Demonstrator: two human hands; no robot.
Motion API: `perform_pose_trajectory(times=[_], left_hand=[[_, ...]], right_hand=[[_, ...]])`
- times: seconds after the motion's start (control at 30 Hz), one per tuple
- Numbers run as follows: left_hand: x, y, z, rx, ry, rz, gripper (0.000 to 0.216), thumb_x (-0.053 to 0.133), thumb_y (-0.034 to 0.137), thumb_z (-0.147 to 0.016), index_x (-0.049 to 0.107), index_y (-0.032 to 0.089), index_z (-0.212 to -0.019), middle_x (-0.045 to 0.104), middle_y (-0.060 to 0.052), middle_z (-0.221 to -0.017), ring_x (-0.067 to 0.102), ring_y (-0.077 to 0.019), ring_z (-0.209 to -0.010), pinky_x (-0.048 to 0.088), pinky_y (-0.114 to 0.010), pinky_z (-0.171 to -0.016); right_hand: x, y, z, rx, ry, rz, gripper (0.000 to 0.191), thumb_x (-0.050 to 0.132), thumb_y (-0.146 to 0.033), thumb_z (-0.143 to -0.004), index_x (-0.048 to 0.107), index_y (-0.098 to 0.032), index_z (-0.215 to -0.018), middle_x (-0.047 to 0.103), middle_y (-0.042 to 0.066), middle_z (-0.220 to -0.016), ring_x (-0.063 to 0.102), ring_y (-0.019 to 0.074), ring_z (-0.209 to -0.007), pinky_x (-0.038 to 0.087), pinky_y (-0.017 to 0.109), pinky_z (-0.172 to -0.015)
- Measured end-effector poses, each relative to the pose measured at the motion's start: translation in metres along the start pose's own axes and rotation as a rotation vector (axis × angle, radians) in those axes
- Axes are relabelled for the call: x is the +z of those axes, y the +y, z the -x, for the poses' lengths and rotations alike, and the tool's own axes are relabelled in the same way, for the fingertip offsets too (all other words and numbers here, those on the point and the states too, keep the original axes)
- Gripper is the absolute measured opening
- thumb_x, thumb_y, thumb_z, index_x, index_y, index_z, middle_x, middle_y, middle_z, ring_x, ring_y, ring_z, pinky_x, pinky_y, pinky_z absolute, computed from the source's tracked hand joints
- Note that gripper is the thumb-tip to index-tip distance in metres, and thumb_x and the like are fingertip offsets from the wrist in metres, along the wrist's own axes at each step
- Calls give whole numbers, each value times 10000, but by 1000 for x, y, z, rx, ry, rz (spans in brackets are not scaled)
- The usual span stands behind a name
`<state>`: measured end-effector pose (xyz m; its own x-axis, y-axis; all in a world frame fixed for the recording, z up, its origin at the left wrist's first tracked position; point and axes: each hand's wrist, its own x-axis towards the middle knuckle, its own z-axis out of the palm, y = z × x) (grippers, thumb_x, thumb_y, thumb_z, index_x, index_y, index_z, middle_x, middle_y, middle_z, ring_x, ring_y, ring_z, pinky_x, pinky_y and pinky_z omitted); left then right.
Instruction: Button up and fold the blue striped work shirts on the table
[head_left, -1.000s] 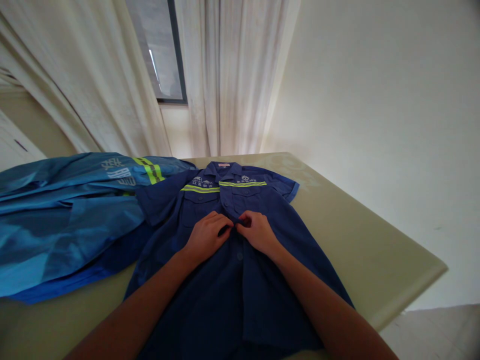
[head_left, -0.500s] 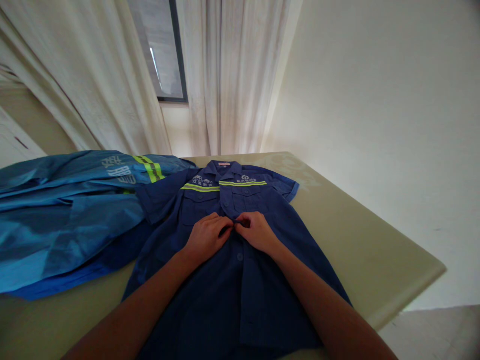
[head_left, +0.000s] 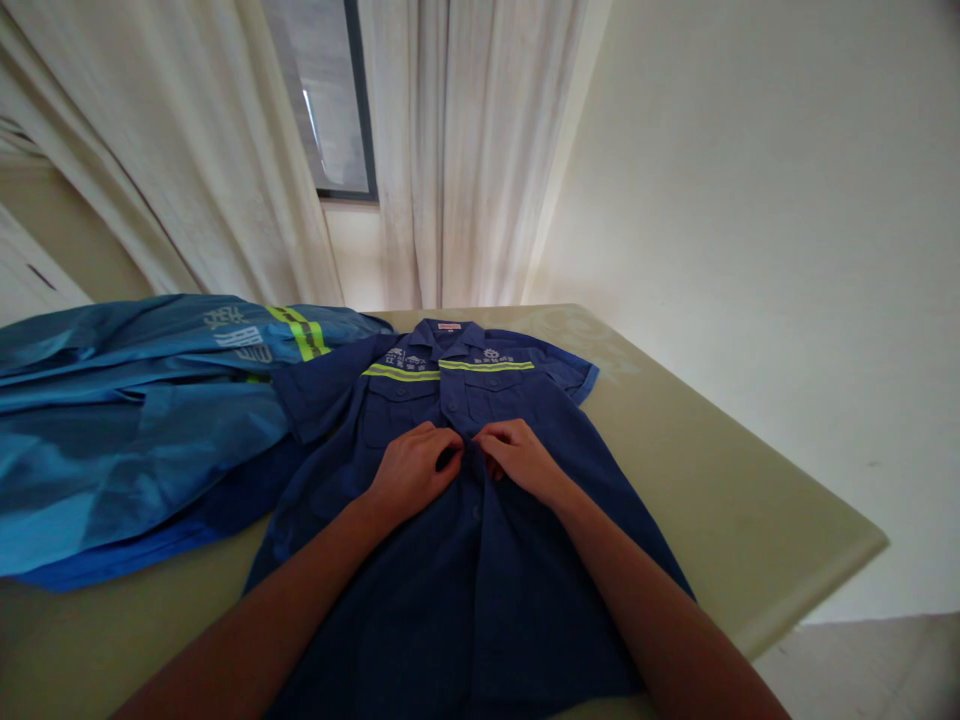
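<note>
A dark blue short-sleeved work shirt [head_left: 465,590] with a yellow-green reflective stripe across the chest lies flat, front up, collar away from me. My left hand [head_left: 409,470] and my right hand [head_left: 521,458] meet at the shirt's front placket, just below the chest pockets. The fingers of both hands are curled and pinch the fabric edges at the middle opening. What lies between the fingertips is too small to make out.
A heap of brighter blue garments [head_left: 127,430] with a reflective stripe lies to the left, overlapping the shirt's sleeve. The pale green table [head_left: 750,500] ends at a rounded edge on the right. White curtains [head_left: 465,150] and a window hang behind.
Both hands stay at the placket with only slight finger movement. The view has shifted a little.
</note>
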<state>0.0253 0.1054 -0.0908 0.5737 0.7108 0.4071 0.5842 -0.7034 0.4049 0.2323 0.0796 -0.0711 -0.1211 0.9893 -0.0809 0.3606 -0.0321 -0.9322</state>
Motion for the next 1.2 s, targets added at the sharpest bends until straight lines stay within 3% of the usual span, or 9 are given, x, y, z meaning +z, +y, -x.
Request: perform_pose_trajectory(times=[0.1, 0.2, 0.4, 0.57, 0.73, 0.93, 1.13, 1.2], left_hand=[[-1, 0, 0, -22, -12, -15, 104, 616, 236, -926, 694, 254, -991, 733, -15, -922, 650, -200, -870, 480, -312, -780], [-2, 1, -1, -54, -40, -16, 107, 605, 240, -930, 699, 249, -979, 724, -14, -894, 655, -195, -852, 473, -306, -763], [-9, 13, -8, -211, -51, 116, 122, 613, 224, -899, 734, 230, -915, 743, -12, -868, 685, -191, -822, 473, -304, -764], [-15, 22, -14, -321, -66, 303, 134, 620, 228, -873, 753, 229, -878, 776, 13, -844, 719, -171, -778, 495, -282, -744], [-13, 19, -14, -341, -63, 341, 170, 646, 367, -880, 738, 225, -896, 783, -5, -872, 732, -198, -812, 521, -301, -758], [-2, 11, -13, -420, 9, 494, 117, 653, 306, -808, 672, 212, -875, 758, -19, -841, 723, -207, -801, 516, -305, -735], [3, 7, -17, -665, 69, 870, 347, 697, 273, -699, 531, 220, -999, 691, 43, -721, 622, -141, -593, 424, -240, -581], [3, 7, -17, -675, 75, 904, 382, 680, 262, -712, 479, 241, -1036, 654, 74, -695, 570, -125, -540, 389, -228, -547]], right_hand=[[2, 1, 0, 40, -8, -40, 144, 594, -177, -813, 733, -175, -849, 646, -26, -614, 608, 131, -508, 471, 216, -482], [3, 2, 1, 11, -9, 20, 106, 643, -179, -806, 736, -170, -857, 677, -14, -636, 614, 134, -526, 468, 222, -506], [3, -3, 5, -241, 102, 407, 117, 689, -141, -821, 768, -188, -893, 734, 9, -767, 651, 138, -676, 461, 239, -672], [4, -8, 9, -278, 116, 640, 99, 680, -177, -862, 753, -208, -921, 732, 21, -862, 645, 150, -755, 428, 247, -709], [5, -9, 10, -286, 109, 698, 67, 667, -220, -896, 732, -208, -911, 698, 19, -867, 615, 141, -743, 398, 245, -692], [7, -10, 11, -293, 154, 654, 74, 694, -193, -881, 740, -218, -933, 689, 8, -890, 617, 128, -730, 422, 233, -693], [4, -8, 12, -528, 112, 756, 163, 587, -177, -962, 733, -229, -1013, 694, 36, -996, 635, 135, -823, 437, 225, -731], [2, -7, 11, -586, 75, 755, 186, 563, -186, -981, 737, -230, -1032, 702, 46, -1019, 644, 142, -865, 442, 232, -755]])
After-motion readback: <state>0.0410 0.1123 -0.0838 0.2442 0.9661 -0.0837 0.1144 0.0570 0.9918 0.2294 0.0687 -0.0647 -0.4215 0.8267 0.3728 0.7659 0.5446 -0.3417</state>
